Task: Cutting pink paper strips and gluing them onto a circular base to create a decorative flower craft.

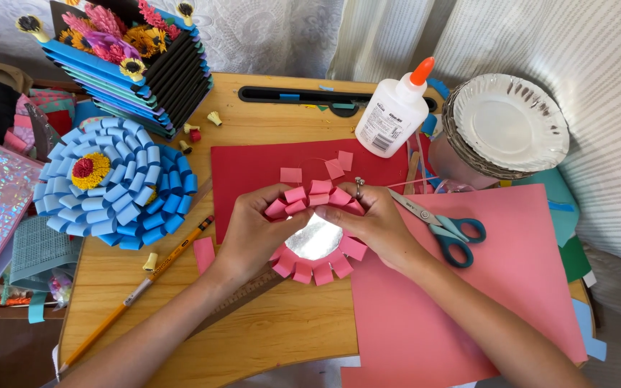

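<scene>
While both hands close on the top edge of the pink paper-loop flower [315, 241], I watch the fingers pinch a loop against the silvery round plate under it. My left hand [253, 233] has its grip narrow, thumb and fingers pressing the loops at the upper left; my right hand [379, 224], a ring on one finger, holds the loops at the upper right the same way. The flower sits at the middle of the wooden surface [289, 323], half over the red paper sheet [253, 169] and touching the pink paper sheet [483, 287].

To do this well, I judge, each loop should be held down steady at its base until it stays, kept level with its neighbours, and the ring closed without gaps along the top.

Loose pink strips [336, 167] lie just above on the red sheet. A white glue bottle [392, 115] with an orange cap leans at the back, its label a pale rectangle with small dark print on the side. Teal-handled scissors [447, 230] lie just right of my right hand. A finished blue loop flower [113, 188] rests at the left, a pencil [141, 284] near it, and a stack of paper plates [506, 126] tilts at the right.
</scene>
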